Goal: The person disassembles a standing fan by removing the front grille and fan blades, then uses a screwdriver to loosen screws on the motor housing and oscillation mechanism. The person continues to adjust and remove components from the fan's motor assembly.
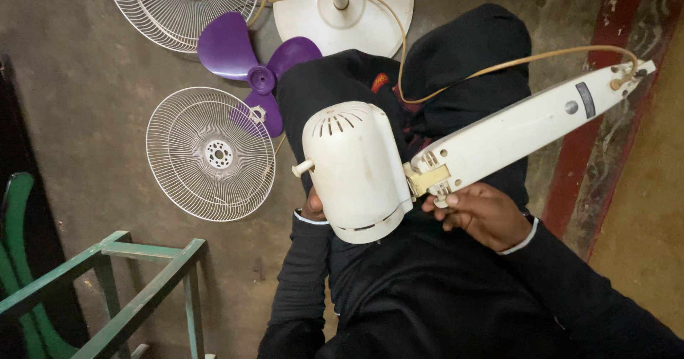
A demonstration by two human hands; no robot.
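Smooth cream plastic fan motor housing, glossy purple plastic blade, white wire grille, rough concrete floor.

A rough, stained grey concrete floor fills most of the view. At the right, a worn red painted strip borders a yellowish-brown surface. In the lower left stands a green wooden frame of painted bars, with a green plastic chair just beside it. The light is dim and even.
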